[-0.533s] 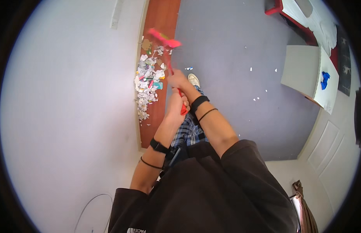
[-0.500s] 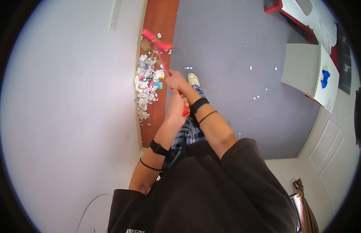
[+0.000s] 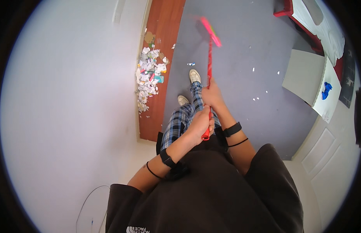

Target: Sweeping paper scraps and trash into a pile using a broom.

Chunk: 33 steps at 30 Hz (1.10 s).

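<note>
A broom with a red handle (image 3: 210,64) and a bright pink head (image 3: 210,32) stretches away from my body over the grey floor. My left hand (image 3: 200,123) is wrapped round the handle close to its near end. Farther up, my right hand (image 3: 212,94) grips the same handle. The pink head is blurred by motion, so whether it touches the floor is hard to tell. Left of it, a pile of crumpled paper and mixed litter (image 3: 151,72) lies along the wall on a red-brown wooden strip (image 3: 153,124).
White scraps (image 3: 253,69) are scattered over the grey floor (image 3: 242,85), and a small blue-and-white piece (image 3: 191,64) lies by my shoe (image 3: 194,76). At the right stands a white table (image 3: 304,73) with a blue crumpled item (image 3: 326,90). A white wall (image 3: 71,85) runs along the left.
Both hands and the broom have swung right; the pink head has left the litter pile for the grey floor. My second shoe and more of my plaid trousers now show.
</note>
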Tool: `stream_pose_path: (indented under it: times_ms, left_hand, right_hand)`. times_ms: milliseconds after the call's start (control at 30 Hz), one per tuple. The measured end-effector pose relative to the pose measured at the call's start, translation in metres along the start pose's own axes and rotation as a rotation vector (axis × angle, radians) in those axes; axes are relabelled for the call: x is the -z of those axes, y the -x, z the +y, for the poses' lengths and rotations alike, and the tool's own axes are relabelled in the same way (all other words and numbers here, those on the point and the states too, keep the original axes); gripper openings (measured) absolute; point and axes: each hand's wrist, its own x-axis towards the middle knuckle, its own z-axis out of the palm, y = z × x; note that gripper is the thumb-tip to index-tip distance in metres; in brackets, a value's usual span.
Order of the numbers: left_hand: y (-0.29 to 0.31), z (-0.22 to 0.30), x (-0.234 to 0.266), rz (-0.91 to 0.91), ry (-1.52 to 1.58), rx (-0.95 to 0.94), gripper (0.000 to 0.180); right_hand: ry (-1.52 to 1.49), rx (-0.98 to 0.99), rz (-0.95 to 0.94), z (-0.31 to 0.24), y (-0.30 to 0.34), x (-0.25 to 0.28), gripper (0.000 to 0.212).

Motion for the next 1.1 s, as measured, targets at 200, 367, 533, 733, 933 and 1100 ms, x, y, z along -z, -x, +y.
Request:
stream_pose_path:
  times_ms: [200,367,533,733,933,1100]
  left_hand:
    - [-0.023,-0.035,0.021,0.009,-0.274,-0.034,0.028]
    - [-0.003,-0.061,0.059,-0.067,-0.134,0.045,0.026]
    - [0.04,-0.071,0.08,-0.097,-0.088,-0.086,0.027]
    - [0.054,-0.117,0.11,-0.124,-0.079,-0.182,0.027]
    - [0.059,-0.121,0.169,-0.063,0.107,-0.149,0.022]
    - [0.065,-0.138,0.199,0.05,0.17,-0.315,0.021]
  right_hand:
    - [-0.319,-0.218,-0.115,0.037,0.025,-0.008,0.026]
    - [-0.403,-0.207,-0.271,0.051,0.057,-0.045,0.023]
    - [-0.801,-0.375,-0.487,0.039,0.08,-0.079,0.013]
    - [-0.588,-0.292,-0.386,0.028,0.131,-0.088,0.011]
    - [-0.36,-0.225,-0.252,0.079,0.11,-0.17,0.013]
    - [-0.642,-0.331,-0.527,0.06,0.136,-0.217,0.016]
